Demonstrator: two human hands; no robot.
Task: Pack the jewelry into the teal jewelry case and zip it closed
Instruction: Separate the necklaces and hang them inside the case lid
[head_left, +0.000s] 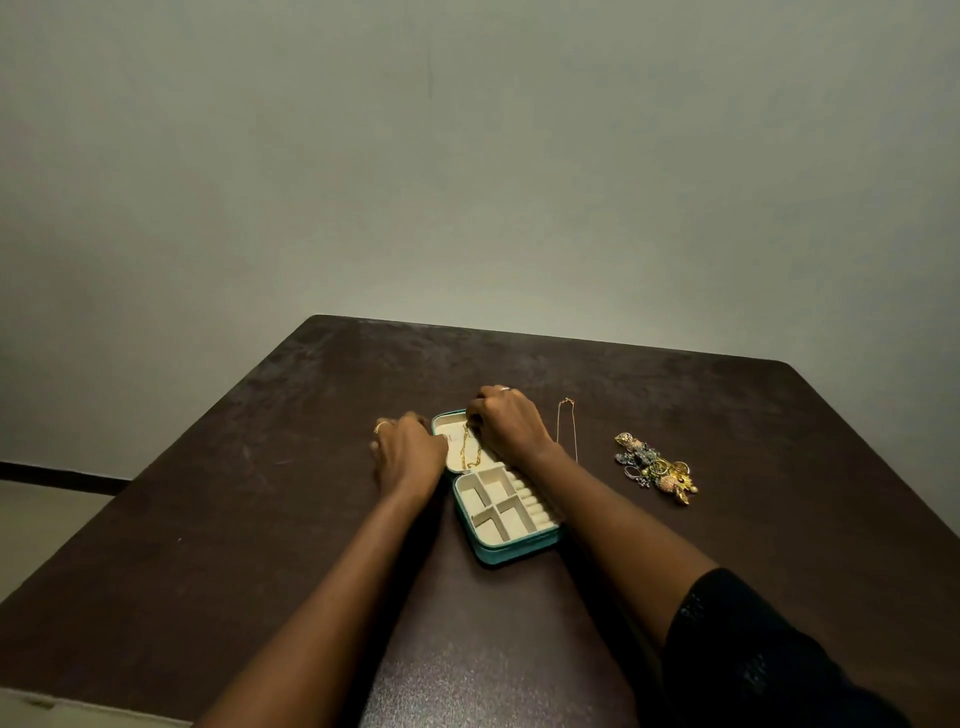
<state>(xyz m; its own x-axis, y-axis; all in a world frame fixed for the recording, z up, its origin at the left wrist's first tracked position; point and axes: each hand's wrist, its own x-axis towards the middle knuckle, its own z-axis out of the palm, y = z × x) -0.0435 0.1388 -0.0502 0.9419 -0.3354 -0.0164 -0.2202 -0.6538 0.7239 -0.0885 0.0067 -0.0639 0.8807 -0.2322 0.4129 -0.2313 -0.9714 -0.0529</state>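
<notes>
A dark brown table (208, 519) is seen in front of a plain wall (467, 156). The left hand (408, 452) is laid just beside the left edge of the teal jewelry case (493, 555). Whether anything is gripped by it cannot be told, as its fingertips are hidden. The case is laid open in the middle of the table, lid part far, box part near. A gold chain (471, 449) is stretched out inside the lid. Its top end looks to be pinched by the curled fingers of the right hand (506, 423). The near part is split into little cream boxes. Right of that hand, a thin necklace (567, 431) is laid on the table, apart from the case. Farther right, a small heap of jewelry (657, 470) is piled. A black sleeve (753, 649) is worn on the right arm
</notes>
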